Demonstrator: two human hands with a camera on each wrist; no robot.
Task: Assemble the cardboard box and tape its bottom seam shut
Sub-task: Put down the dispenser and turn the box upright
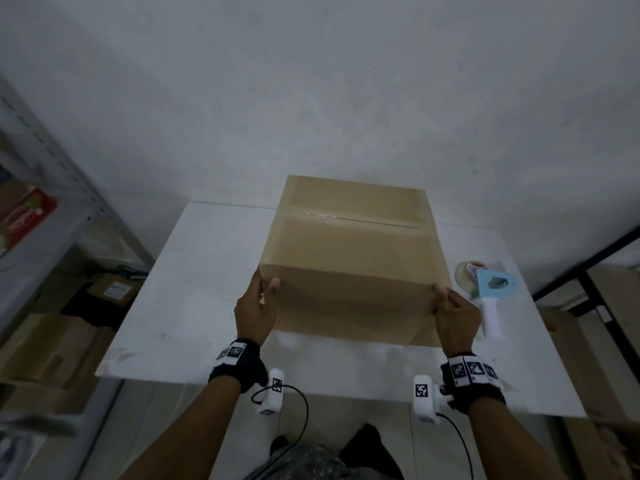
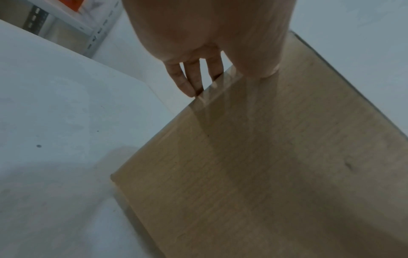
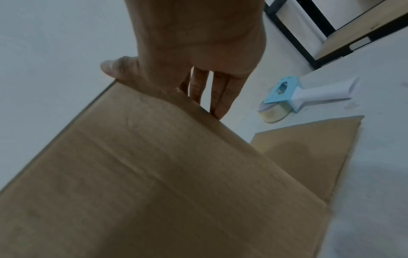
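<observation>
The brown cardboard box [image 1: 353,244] stands on the white table [image 1: 194,271], a taped seam [image 1: 349,220] running across its upper face. My left hand [image 1: 258,306] grips the near left top corner, thumb on the near face and fingers [image 2: 183,78] down the left side. My right hand [image 1: 453,313] grips the near right top corner the same way, with its fingers [image 3: 217,101] along the right side. In the right wrist view a loose flap [image 3: 309,148] lies flat on the table beside the box [image 3: 143,174]. A blue and white tape dispenser [image 1: 491,289] lies to the right of the box.
A metal shelf unit [image 1: 52,188] stands at the left, with cardboard boxes [image 1: 52,348] on the floor below it. A black frame [image 1: 588,271] borders the table's right side. The wall rises right behind the table's far edge.
</observation>
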